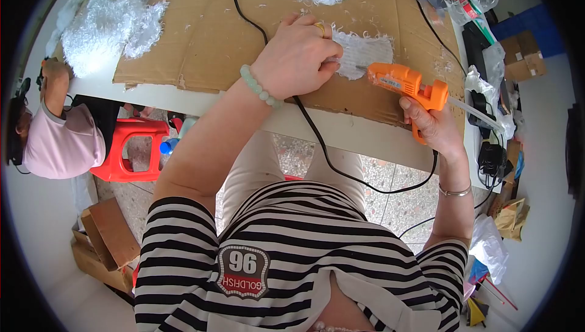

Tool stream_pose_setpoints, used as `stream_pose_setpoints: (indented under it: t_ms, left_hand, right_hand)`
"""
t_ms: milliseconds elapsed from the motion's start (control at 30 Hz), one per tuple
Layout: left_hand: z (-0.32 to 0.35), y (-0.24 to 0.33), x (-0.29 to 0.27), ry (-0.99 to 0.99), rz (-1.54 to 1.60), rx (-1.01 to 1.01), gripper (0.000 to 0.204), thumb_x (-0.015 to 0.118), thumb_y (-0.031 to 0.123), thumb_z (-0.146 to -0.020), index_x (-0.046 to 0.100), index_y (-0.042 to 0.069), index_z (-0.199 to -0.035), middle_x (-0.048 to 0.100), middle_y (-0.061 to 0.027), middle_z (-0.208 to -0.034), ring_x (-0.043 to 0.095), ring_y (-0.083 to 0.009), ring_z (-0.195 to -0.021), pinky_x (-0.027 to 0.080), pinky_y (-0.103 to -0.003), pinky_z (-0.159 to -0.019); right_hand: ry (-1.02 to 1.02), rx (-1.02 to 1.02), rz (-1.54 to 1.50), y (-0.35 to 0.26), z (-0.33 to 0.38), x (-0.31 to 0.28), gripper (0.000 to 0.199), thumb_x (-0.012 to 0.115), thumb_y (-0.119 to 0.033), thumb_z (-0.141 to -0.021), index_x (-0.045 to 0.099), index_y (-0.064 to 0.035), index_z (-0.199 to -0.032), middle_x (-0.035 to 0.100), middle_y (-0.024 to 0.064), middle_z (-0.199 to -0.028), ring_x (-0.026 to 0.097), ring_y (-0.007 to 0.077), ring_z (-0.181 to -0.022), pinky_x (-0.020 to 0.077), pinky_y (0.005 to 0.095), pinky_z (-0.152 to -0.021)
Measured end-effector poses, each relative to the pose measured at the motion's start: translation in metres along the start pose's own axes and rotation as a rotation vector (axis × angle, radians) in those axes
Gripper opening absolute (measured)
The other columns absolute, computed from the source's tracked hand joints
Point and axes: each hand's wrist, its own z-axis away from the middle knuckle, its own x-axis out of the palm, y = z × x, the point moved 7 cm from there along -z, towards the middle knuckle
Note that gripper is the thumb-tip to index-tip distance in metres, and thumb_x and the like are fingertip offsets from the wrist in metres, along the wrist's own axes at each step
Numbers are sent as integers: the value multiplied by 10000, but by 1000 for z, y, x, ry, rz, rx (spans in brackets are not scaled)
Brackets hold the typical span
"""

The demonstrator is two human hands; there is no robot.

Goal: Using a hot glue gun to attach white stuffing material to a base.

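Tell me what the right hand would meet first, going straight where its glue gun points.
Probably the white fringed piece, at the tip of the orange glue gun; any height gap is unclear.

Orange glue gun (396, 78), held by its handle in your right hand (436, 126); the barrel points to your left, tilted slightly, with the nozzle (361, 67) at the right part of the white textile piece (372, 50), contact not discernible. A pale, translucent stick (475, 113) projects from the gun's rear; a black cord (347, 176) loops below the handle. The textile, ribbed with a curly fringe above, lies flat on the cardboard (201, 45) before you, its left end hidden by your left hand (298, 55).
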Motion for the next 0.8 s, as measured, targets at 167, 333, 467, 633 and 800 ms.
stream_pose_setpoints:
  t_ms: [167,333,467,633,800]
  left_hand:
    - [-1,0,-2,10,-2,12,36,636,141,-674,642,109,-659,566,-25,-704,529,-235,-780,387,-419,-838]
    - [0,1,-3,24,19,10,29,638,135,-671,647,107,-668,565,-23,-702,525,-233,-770,384,-405,-830]
    - [-2,3,-4,-19,22,-2,72,650,97,-677,632,84,-745,572,-39,-738,536,-245,-778,390,-370,-858]
    - [-2,2,-3,13,37,4,39,641,131,-672,665,114,-698,579,-19,-722,535,-223,-782,382,-381,-828]
    - [-2,1,-3,48,39,25,52,616,122,-699,664,107,-705,592,-23,-730,540,-225,-788,385,-379,-823]
  right_hand:
    - [-49,-19,5,-2,5,8,326,633,-351,-838,562,-40,-901,530,-8,-664,500,75,-614,394,221,-549]
    - [-22,-37,-83,-3,5,6,313,623,-343,-847,563,-40,-896,527,-9,-661,496,73,-614,393,220,-546]
    - [30,-12,-11,-2,0,3,301,620,-329,-851,562,-37,-895,521,-13,-659,494,69,-613,393,216,-539]
    - [14,-41,-5,-7,1,5,303,621,-330,-850,558,-37,-893,516,-10,-661,495,68,-616,399,216,-540]
    - [-12,-61,-146,-5,3,3,314,598,-350,-862,555,-42,-913,528,7,-675,513,92,-630,422,237,-578]
